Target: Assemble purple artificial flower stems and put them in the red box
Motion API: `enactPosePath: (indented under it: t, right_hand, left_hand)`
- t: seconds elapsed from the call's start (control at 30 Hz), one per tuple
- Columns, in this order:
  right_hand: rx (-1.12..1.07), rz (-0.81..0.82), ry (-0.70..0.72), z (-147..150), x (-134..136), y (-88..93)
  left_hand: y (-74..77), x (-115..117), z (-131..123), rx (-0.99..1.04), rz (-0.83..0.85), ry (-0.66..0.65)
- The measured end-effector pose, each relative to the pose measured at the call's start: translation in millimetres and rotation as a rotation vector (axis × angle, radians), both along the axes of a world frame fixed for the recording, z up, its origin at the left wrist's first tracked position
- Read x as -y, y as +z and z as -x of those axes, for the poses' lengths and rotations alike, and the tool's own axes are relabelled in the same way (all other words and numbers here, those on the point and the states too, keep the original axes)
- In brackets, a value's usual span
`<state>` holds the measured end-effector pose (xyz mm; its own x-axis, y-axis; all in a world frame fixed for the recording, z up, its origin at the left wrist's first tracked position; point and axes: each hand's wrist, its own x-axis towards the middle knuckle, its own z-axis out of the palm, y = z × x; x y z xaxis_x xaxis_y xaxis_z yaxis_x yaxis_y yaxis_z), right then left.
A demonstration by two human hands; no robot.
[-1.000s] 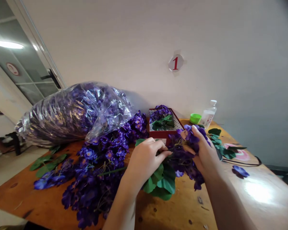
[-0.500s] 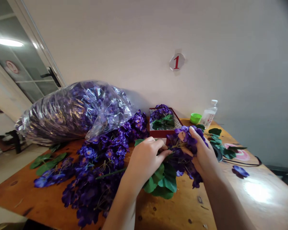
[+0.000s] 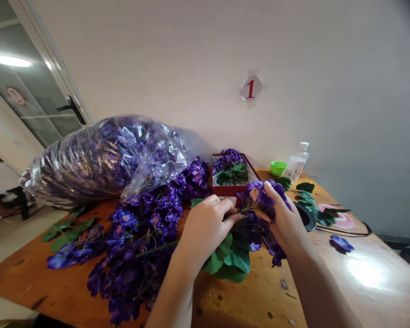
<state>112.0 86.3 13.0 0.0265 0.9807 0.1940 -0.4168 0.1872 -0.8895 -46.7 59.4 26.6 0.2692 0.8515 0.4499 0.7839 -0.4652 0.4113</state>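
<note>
Fingers of my left hand (image 3: 214,224) pinch the thin green stem of an artificial flower spray. Its purple blossoms (image 3: 256,230) spread to the right, and broad green leaves (image 3: 237,262) hang below my fingers. Wrapped around the upper blossoms is my right hand (image 3: 287,214), its thumb and fingers closed on the petals. Part of the stem is hidden behind my left fingers. A heap of purple artificial flowers (image 3: 133,259) lies on the table just left of my left forearm.
A clear plastic bag (image 3: 109,155) stuffed with purple flowers sits at the back left. Behind my hands stands a red box (image 3: 251,175) holding a flower spray. A green cup (image 3: 278,169), a bottle (image 3: 296,164), leaves (image 3: 305,196) and a loose petal piece (image 3: 341,243) are on the right.
My right hand has shifted slightly left, toward my left hand, with the blossoms in its grasp. My left hand keeps its pinch on the stem.
</note>
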Motion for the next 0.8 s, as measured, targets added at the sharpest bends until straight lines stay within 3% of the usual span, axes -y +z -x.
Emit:
enactPosePath:
  t: [0.27,0.47,0.63,0.8]
  right_hand:
    - [0.191,0.017,-0.045,0.0,3.3,-1.6]
    - [0.555,-0.167,0.055,-15.1,-3.1,-2.3]
    - [0.608,-0.218,0.005,-18.6,-7.8,-0.9]
    - [0.575,-0.230,-0.038,-13.7,-16.5,-10.7]
  left_hand:
    - [0.3,-1.2,1.3,-0.044,-0.001,0.009]
    - [-0.3,-8.2,-0.1,-0.078,0.030,0.058]
    - [-5.1,-13.1,-5.9,-0.157,0.042,0.086]
    - [-12.7,-21.6,-10.5,-0.200,0.024,0.109]
